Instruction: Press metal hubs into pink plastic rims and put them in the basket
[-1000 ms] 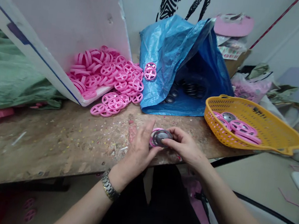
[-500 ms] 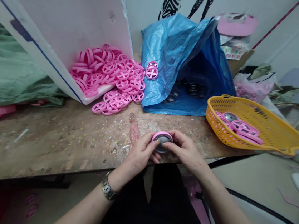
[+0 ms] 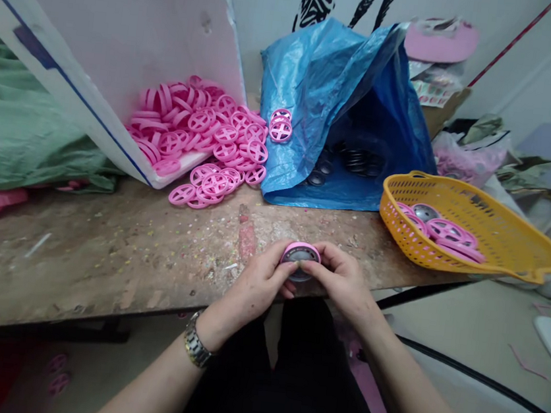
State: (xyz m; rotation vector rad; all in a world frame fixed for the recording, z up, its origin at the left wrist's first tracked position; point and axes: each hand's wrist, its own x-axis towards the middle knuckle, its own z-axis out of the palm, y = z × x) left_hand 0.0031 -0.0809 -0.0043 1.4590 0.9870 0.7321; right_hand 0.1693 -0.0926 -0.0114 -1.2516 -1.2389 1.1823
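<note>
A small toy wheel [image 3: 301, 254], with a pink rim around a grey disc, is gripped between both hands above the front edge of the worn wooden bench [image 3: 149, 265]. My left hand [image 3: 264, 273] holds its left side, the thumb lying on the grey disc. On the right side, my right hand [image 3: 340, 275] has its fingers round the rim and its thumb pressed on the disc near the other thumb. The wheel is tilted with the grey face towards me; its underside is hidden by my fingers.
A white foam box [image 3: 175, 36] on its side spills pink spoked rims [image 3: 200, 122] onto the bench. Beside it an open blue plastic bag [image 3: 312, 58] holds dark discs [image 3: 357, 161]. At the right stands a yellow basket [image 3: 515, 244] with several pink wheels. Green cloth [image 3: 31, 119] lies left.
Both thumbs have shifted slightly towards the lower part of the disc, and the wheel sits a touch to the right. The grip is otherwise the same.
</note>
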